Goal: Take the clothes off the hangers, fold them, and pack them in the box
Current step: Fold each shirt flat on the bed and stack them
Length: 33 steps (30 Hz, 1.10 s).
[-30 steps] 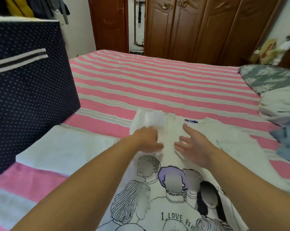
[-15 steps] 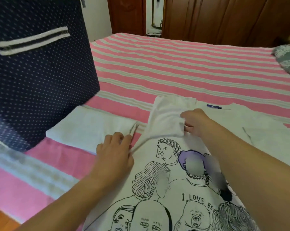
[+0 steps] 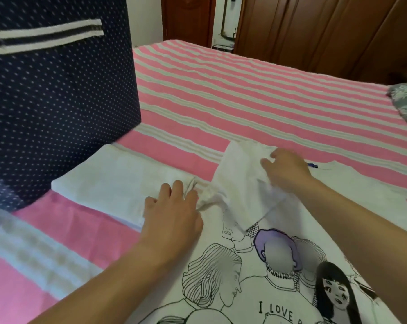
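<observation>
White printed T-shirt (image 3: 279, 272) lies flat, face up, on the bed (image 3: 244, 90), which has a pink-and-white striped cover. The drawn figures and the lettering "I LOVE" are visible on the shirt. Its left sleeve (image 3: 240, 183) is turned in over the chest.

Right hand (image 3: 285, 170): grip closed on the sleeve, fingers curled into the cloth near the collar.

Left hand (image 3: 172, 216): palm down at the shirt's left edge, fingertips bunching the fabric at the armpit. Whether this grip pinches the cloth or only presses it, I cannot tell.

A folded white garment (image 3: 113, 183) lies just beside the left hand. Behind it stands the navy dotted box (image 3: 57, 101), on the bed, touching the folded piece.
</observation>
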Motion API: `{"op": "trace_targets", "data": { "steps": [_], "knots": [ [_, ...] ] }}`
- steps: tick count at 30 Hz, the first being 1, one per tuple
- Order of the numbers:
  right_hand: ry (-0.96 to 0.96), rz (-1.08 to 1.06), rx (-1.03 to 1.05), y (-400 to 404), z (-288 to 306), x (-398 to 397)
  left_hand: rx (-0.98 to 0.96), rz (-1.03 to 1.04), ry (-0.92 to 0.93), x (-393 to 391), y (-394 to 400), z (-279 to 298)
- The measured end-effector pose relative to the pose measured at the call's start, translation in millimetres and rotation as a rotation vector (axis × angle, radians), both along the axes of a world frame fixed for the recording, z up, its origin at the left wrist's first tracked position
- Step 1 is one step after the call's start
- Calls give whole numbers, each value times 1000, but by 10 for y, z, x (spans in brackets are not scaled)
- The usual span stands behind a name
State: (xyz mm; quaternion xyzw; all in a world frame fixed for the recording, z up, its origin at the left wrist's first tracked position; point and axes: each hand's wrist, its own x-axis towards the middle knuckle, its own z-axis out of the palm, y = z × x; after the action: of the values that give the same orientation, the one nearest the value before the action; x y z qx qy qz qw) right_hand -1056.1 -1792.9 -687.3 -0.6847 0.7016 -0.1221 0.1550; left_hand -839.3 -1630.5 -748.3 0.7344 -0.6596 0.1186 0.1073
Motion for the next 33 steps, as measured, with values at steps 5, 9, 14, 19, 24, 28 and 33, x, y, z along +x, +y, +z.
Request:
{"op": "trace_targets", "data": {
  "steps": [5,9,14,19,24,28,33],
  "knots": [
    [-274,101,204,-591,-69,568,-22,-79,-18,16,-187,26],
    [-498,109,163,-906,-173,756,44,-101,-6,120,-180,11],
    [-542,82,-4,-1110,-496,939,27,32,238,168,-180,16],
    [-63,91,-513,-875,-648,997,250,82,326,171,-282,114],
    [52,81,78,-714,-436,1324,343,37,246,161,-242,132],
    [-35,94,81,-666,-494,1387,501,-4,254,173,-74,275],
    [-203,13,174,-535,-328,1203,596,3,334,272,680,508]
  ]
}}
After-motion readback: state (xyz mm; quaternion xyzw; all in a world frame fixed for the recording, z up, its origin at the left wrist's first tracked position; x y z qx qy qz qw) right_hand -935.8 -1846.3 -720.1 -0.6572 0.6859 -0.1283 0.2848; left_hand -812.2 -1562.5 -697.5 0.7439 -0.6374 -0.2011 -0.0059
